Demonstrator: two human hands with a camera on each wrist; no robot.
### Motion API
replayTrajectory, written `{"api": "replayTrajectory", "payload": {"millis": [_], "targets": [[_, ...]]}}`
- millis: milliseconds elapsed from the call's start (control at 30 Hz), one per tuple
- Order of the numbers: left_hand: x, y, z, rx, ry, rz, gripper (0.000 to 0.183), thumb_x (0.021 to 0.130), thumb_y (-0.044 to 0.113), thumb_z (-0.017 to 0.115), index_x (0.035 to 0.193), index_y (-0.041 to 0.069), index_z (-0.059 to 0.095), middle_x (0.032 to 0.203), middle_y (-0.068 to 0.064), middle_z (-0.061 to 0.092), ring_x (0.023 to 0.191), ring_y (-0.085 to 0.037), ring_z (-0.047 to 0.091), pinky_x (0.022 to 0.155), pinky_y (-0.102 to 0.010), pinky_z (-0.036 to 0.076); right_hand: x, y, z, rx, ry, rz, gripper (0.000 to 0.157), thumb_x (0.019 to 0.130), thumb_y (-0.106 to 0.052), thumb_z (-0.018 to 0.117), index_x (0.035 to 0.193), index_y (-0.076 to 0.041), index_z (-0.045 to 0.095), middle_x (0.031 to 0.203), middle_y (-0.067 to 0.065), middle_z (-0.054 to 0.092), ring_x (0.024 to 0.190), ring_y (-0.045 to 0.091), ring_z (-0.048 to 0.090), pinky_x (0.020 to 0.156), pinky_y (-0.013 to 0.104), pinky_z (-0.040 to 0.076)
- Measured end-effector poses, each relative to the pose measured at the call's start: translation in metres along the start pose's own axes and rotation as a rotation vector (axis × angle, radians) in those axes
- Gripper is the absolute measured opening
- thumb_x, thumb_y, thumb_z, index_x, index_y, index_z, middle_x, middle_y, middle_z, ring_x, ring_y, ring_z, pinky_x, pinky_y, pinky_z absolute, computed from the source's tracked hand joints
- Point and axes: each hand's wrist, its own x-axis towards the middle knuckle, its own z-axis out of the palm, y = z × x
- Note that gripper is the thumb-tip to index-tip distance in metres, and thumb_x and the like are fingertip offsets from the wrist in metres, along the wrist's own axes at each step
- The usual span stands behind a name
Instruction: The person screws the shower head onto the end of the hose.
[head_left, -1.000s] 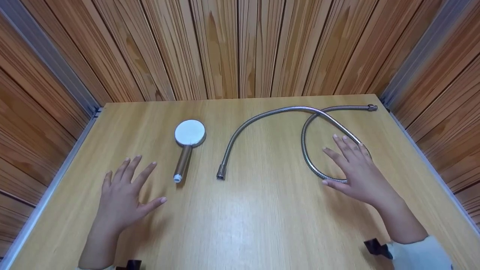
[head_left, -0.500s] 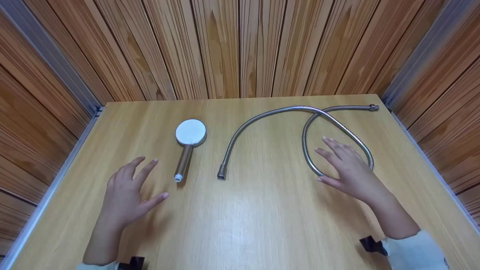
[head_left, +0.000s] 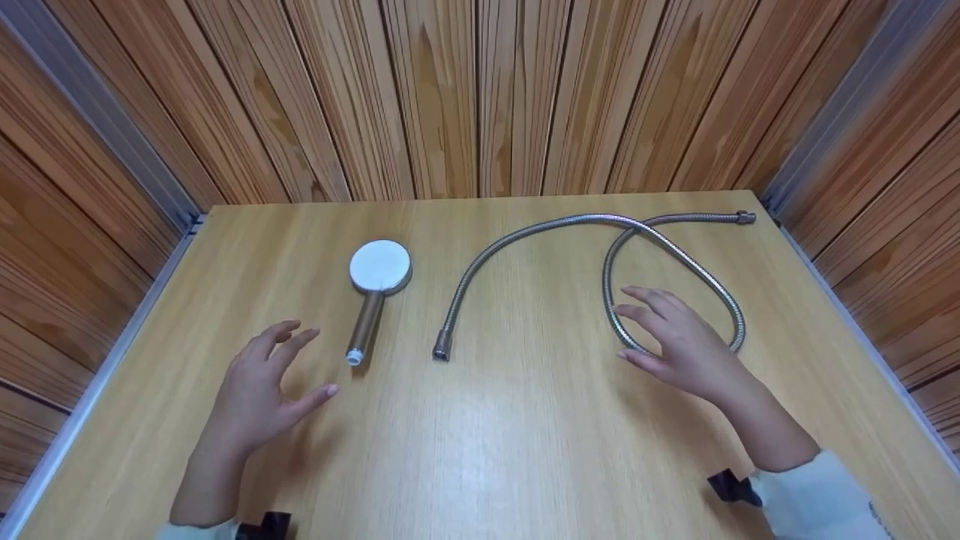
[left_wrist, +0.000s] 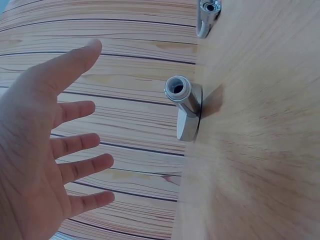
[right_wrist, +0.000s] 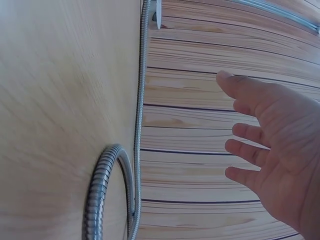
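A handheld shower head [head_left: 381,267] with a round white face and brownish metallic handle lies on the table, its white threaded end toward me. In the left wrist view that threaded end [left_wrist: 178,89] points at the camera. My left hand [head_left: 259,394] hovers left of the handle, fingers relaxed and spread, holding nothing. A flexible metal shower hose [head_left: 517,232] curves across the right half and crosses itself in a loop; the right wrist view shows its ribbed coil [right_wrist: 102,182]. Above the loop's near part is my right hand [head_left: 682,345], relaxed and holding nothing, covering some of the hose.
The wooden table [head_left: 480,450] meets a plank wall [head_left: 480,97] at the back. More plank panels with metal frame strips [head_left: 112,112] stand at both sides. One hose end fitting [head_left: 442,345] lies near the table's middle, the other [head_left: 745,217] at the back right corner.
My right hand has drifted left over the hose loop, uncovering its right side. The left hand has shifted slightly right, its fingers bending a little. Shower head and hose stay put.
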Motion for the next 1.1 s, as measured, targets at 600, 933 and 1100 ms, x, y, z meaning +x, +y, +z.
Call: {"api": "replayTrajectory", "payload": {"millis": [600, 933, 1100], "targets": [[0.006, -0.007, 0.005, -0.113, -0.014, -0.058, 0.072, 0.075, 0.037, 0.085, 0.136, 0.013, 0.055, 0.141, -0.013, 0.046, 0.128, -0.036, 0.043, 0.098, -0.065, 0.042, 0.012, -0.003, 0.01, 0.049, 0.031, -0.03, 0.054, 0.072, -0.013, 0.088, 0.12, -0.009, 0.066, 0.138, 0.017, 0.052, 0.126, 0.036, 0.047, 0.1, 0.057, 0.043], [0.009, -0.01, 0.008, -0.192, -0.014, -0.083, 0.067, 0.08, 0.044, 0.079, 0.135, 0.015, 0.055, 0.138, -0.009, 0.051, 0.128, -0.033, 0.046, 0.1, -0.062, 0.042, 0.019, -0.007, 0.015, 0.116, 0.054, -0.03, 0.053, 0.072, -0.011, 0.088, 0.12, -0.009, 0.066, 0.142, 0.015, 0.05, 0.127, 0.035, 0.048, 0.098, 0.054, 0.048], [0.011, -0.011, 0.007, -0.253, -0.066, -0.141, 0.066, 0.082, 0.045, 0.077, 0.136, 0.016, 0.054, 0.14, -0.01, 0.049, 0.126, -0.033, 0.047, 0.099, -0.063, 0.043, 0.021, -0.008, 0.019, 0.141, 0.044, -0.031, 0.053, 0.072, -0.011, 0.088, 0.12, -0.009, 0.066, 0.14, 0.015, 0.051, 0.127, 0.035, 0.048, 0.096, 0.052, 0.05]]}}
